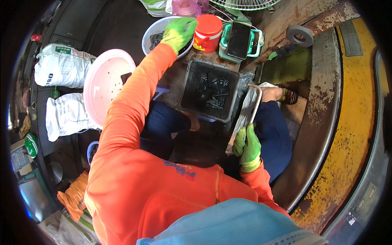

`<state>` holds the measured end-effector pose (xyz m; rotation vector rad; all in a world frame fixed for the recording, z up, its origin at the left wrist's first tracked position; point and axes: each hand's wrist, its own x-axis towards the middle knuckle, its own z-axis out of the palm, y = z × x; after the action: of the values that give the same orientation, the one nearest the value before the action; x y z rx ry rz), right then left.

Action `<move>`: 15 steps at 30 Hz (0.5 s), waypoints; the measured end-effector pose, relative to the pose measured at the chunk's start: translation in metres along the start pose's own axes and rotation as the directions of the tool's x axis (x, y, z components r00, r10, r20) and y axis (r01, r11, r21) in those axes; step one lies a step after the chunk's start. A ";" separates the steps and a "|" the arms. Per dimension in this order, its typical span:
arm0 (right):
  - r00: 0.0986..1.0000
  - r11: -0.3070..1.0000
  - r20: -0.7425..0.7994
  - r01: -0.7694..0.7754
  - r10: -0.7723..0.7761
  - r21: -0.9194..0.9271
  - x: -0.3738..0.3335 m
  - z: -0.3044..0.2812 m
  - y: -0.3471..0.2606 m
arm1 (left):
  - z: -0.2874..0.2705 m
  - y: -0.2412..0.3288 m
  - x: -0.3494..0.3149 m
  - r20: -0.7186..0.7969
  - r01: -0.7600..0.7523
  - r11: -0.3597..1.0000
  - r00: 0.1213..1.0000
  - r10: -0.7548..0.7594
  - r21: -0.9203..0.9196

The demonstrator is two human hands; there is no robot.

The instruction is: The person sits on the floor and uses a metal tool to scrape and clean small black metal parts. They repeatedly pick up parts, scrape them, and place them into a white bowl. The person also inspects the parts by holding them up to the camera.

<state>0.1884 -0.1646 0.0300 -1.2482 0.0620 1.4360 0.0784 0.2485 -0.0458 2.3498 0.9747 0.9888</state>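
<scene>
Far left, two white sacks (65,67) are sitting beside a pink basin (102,79); specks are showing in the basin, a dark item is lying partly behind the orange sleeve (130,98). Next, a pale bowl (151,30) is holding dark parts (155,39). Left hand (179,36), green glove, is reaching over this bowl's right side, near the red container (209,34). Left grip: fingers are looking curled, but can't tell if they're pinching anything or touching the bowl.

Centre: black tray (195,69) is sitting in front of the person, dark pins (215,103) lying loose in it, some roughly side by side, some crossing. Behind it, a teal basket (229,58) is carrying a phone (238,39).

Right hand (248,149), also gloved, is holding the bent metal rod (256,108) near its lower end, hook end pointing up, just right of the tray. Right grip: fingers are pressing together on the rod. Farther right, a grey ring (291,34) is standing near a yellow panel (351,139).

Progress: looking underway, rod in hand; pins are lying loose, none visibly meeting the rod. Done versus left: not showing clearly.
</scene>
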 end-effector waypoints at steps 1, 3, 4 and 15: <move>1.000 0.999 0.029 0.009 -0.010 0.032 0.000 0.000 0.000 | 0.011 0.000 0.015 -0.013 -0.186 0.981 0.982 0.187 0.063; 0.999 0.996 0.034 -0.031 0.029 0.083 0.002 -0.001 0.000 | 0.029 -0.017 0.061 0.226 -0.364 0.902 0.922 0.313 0.235; 0.999 0.988 0.038 -0.044 0.039 0.151 0.001 -0.003 0.000 | 0.040 -0.029 0.086 0.378 -0.462 0.825 0.863 0.334 0.327; 0.991 0.892 0.130 -0.030 -0.032 0.451 0.013 -0.030 -0.016 | 0.134 -0.114 0.185 0.833 -0.609 0.731 0.543 0.102 0.307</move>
<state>0.2224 -0.1703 0.0171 -0.7653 0.2896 1.3994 0.2207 0.4480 -0.1186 3.1069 0.3968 -0.3986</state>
